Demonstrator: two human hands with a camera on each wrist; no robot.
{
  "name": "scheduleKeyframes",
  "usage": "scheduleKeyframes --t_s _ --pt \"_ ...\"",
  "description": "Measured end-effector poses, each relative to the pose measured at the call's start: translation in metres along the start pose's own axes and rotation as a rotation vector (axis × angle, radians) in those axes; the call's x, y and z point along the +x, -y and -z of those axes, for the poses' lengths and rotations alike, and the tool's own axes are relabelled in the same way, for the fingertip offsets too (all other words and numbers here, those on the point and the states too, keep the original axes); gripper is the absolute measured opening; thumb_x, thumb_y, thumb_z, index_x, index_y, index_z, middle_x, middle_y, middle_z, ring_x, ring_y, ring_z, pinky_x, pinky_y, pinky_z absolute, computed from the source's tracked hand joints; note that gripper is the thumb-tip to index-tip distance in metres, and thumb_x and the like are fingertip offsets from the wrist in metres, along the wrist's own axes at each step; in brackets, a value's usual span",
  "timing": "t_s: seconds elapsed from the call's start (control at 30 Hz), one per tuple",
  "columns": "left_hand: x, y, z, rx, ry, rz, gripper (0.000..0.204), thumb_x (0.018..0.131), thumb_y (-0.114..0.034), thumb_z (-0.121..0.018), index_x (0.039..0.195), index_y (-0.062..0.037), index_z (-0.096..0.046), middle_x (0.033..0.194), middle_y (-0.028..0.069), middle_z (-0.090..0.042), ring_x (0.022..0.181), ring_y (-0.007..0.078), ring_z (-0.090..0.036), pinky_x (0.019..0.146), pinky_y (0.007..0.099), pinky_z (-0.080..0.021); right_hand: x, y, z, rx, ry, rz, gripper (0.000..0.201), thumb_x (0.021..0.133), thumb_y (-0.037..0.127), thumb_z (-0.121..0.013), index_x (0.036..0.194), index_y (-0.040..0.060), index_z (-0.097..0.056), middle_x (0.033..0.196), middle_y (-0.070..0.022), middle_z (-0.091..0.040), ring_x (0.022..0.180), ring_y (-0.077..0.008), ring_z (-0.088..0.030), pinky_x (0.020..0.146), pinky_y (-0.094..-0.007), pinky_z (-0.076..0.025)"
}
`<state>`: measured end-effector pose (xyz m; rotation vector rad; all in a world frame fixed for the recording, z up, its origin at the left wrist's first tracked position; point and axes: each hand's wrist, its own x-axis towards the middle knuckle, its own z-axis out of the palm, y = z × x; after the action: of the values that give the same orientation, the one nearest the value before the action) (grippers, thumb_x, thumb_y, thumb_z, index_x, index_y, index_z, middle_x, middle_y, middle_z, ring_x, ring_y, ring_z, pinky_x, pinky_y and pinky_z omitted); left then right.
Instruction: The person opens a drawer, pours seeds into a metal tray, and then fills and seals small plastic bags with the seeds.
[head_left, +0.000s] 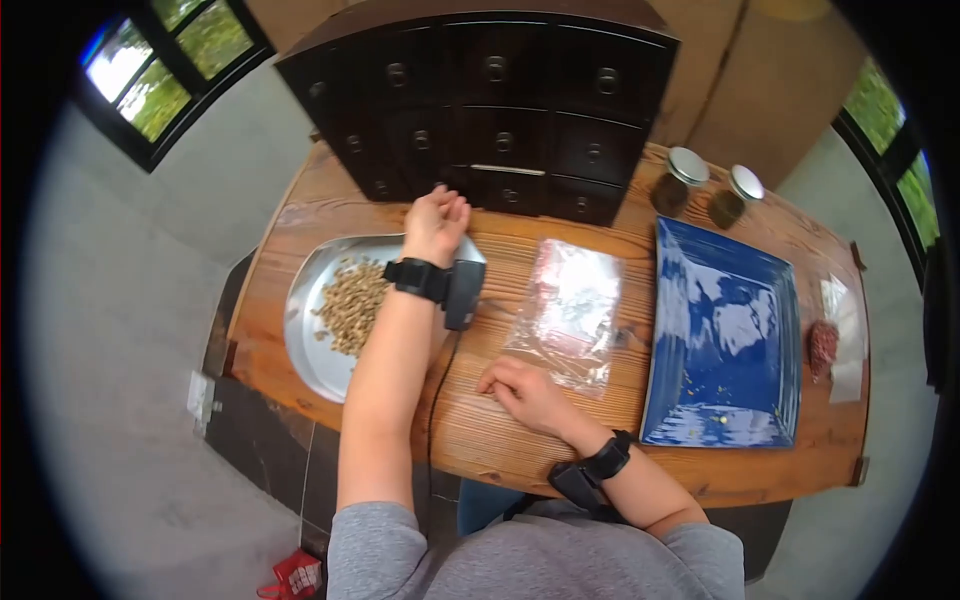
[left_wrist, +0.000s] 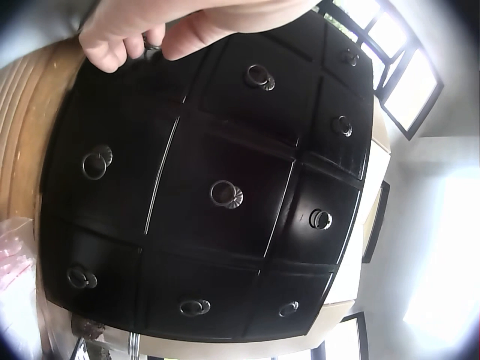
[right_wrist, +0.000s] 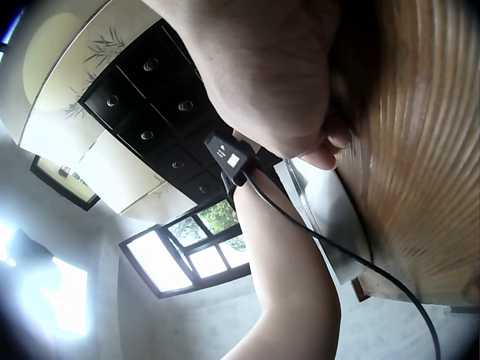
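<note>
At the dark wooden drawer cabinet (head_left: pixel 505 110), my left hand (head_left: pixel 437 222) reaches to a drawer front in the bottom row. Thumb and fingers pinch that drawer's metal ring pull (left_wrist: pixel 152 42), which they mostly cover in the left wrist view. Just below this wrist lies a metal tray (head_left: pixel 305 350) holding many small tan pieces (head_left: pixel 350 305), partly hidden by the forearm. My right hand (head_left: pixel 527 392) rests on the wooden table (head_left: pixel 470 440), its fingers loosely curled with nothing in them. Near its fingertips is a clear plastic bag (head_left: pixel 578 310) with pinkish print.
Right of the bag lies a large blue rectangular tray (head_left: pixel 715 400) with some crumbs. Two lidded glass jars (head_left: pixel 672 190) stand behind it. A small reddish bundle (head_left: pixel 823 345) sits at the table's right end. A black cable (head_left: pixel 437 400) runs down from the left wrist.
</note>
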<state>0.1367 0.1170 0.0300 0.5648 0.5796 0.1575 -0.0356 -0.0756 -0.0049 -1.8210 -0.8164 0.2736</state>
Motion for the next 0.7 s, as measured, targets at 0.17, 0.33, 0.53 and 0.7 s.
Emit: scheduleKeyframes --t_s 0.17,0.33,0.53,0.7 --pt "0.003 0.002 -0.001 0.075 -0.028 0.076 0.027 0.083 0.001 -0.047 0.108 -0.0044 -0.044 0.112 0.0165 -0.042 0.106 0.0274 -0.044 0.093 0.0375 -0.039 -0.001 0.001 0.001 0.061 -0.011 0.011 0.010 0.079 0.004 -0.048 0.082 0.0033 -0.057 0.083 -0.0110 -0.055 0.076 -0.0283 -0.056 0.066 -0.0348 -0.045" --pt "0.005 0.000 -0.002 0.165 -0.007 0.072 0.032 0.080 0.003 -0.050 0.109 -0.0075 -0.043 0.106 0.0161 -0.042 0.099 0.0293 -0.046 0.090 0.0376 -0.041 0.002 0.000 -0.001 0.067 0.032 0.046 0.010 0.080 0.004 -0.048 0.082 0.0031 -0.057 0.084 -0.0110 -0.055 0.076 -0.0280 -0.056 0.066 -0.0344 -0.045" --pt "-0.001 -0.010 0.003 0.127 0.027 0.059 0.029 0.082 0.002 -0.047 0.109 0.0029 -0.036 0.110 0.0187 -0.037 0.100 0.0326 -0.047 0.089 0.0367 -0.047 0.002 0.004 0.001 0.041 0.020 0.004 0.009 0.080 0.003 -0.048 0.083 0.0029 -0.057 0.084 -0.0110 -0.055 0.076 -0.0274 -0.056 0.066 -0.0335 -0.045" --pt "-0.007 -0.013 0.001 0.292 0.106 -0.008 0.018 0.085 0.002 -0.039 0.097 0.0147 -0.035 0.106 0.0266 -0.040 0.100 0.0354 -0.052 0.084 0.0326 -0.053 0.003 0.005 0.001 0.043 0.026 -0.006 0.010 0.079 0.002 -0.048 0.083 0.0038 -0.057 0.082 -0.0106 -0.055 0.074 -0.0265 -0.056 0.064 -0.0327 -0.045"
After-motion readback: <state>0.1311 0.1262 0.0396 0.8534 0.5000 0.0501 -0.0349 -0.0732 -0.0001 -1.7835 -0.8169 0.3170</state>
